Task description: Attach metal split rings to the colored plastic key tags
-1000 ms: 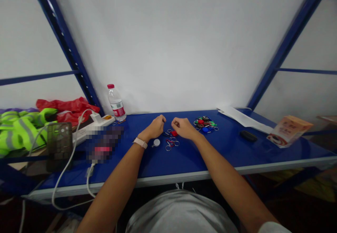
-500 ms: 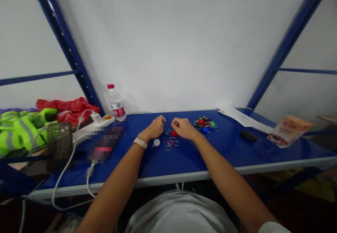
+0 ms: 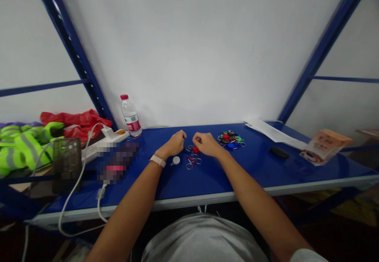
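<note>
My left hand [image 3: 176, 142], with a pale watch strap on the wrist, is closed in a pinch. Something small and dark shows at its fingertips, too small to name. A short gap to the right, my right hand [image 3: 206, 143] has its fingers curled together; whatever they hold, if anything, is hidden. Between and below the hands lie a red round piece [image 3: 196, 150], a red carabiner clip [image 3: 192, 160] and several metal rings [image 3: 189, 166]. Near my left wrist is a white round disc [image 3: 176, 160] with a metal edge. Right of my right hand sits a pile of coloured round key reels [image 3: 226, 137].
On the blue table [image 3: 254, 171] stand a water bottle [image 3: 132, 120] at back left and an orange-white box [image 3: 325, 147] at right. White papers [image 3: 272, 132] and a black case [image 3: 279, 153] lie nearby. At left are a power strip [image 3: 91, 151], a blurred-out object [image 3: 118, 163] and cables.
</note>
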`<action>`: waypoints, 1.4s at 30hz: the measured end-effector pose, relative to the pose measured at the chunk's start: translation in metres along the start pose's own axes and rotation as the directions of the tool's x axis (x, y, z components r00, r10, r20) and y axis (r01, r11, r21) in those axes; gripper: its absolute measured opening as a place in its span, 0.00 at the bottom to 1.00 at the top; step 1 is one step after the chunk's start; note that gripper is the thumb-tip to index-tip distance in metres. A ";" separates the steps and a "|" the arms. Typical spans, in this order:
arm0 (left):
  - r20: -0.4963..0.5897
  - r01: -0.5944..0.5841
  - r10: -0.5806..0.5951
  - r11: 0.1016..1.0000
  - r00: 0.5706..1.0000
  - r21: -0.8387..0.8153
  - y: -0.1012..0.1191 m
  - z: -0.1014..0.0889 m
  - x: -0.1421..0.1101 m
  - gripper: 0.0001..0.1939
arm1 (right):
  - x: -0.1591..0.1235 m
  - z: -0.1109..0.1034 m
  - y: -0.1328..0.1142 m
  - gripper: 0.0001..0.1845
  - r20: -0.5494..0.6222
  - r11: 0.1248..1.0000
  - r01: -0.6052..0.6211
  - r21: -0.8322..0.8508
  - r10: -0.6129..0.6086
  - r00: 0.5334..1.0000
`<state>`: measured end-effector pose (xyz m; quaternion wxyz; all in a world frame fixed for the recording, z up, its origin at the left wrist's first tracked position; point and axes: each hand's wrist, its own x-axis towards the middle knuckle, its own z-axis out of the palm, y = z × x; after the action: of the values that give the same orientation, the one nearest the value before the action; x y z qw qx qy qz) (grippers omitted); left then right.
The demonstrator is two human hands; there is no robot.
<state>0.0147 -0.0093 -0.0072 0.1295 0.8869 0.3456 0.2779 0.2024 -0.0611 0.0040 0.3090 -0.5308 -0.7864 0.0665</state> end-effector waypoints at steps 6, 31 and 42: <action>-0.002 -0.002 0.002 1.000 1.000 -0.014 0.000 0.001 0.000 0.12 | 0.000 0.000 0.000 0.09 0.011 1.000 -0.005 0.004 0.005 1.000; -0.001 0.021 -0.021 0.999 1.000 -0.028 -0.006 0.005 -0.001 0.12 | 0.000 0.001 0.001 0.08 0.010 1.000 0.008 0.002 -0.008 1.000; 0.003 0.022 -0.022 1.000 1.000 -0.015 -0.004 0.003 0.000 0.12 | 0.000 0.001 0.001 0.08 0.006 1.000 0.004 -0.005 -0.004 1.000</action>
<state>0.0140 -0.0065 -0.0121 0.1397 0.8824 0.3533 0.2777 0.2024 -0.0606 0.0030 0.3056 -0.5298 -0.7885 0.0654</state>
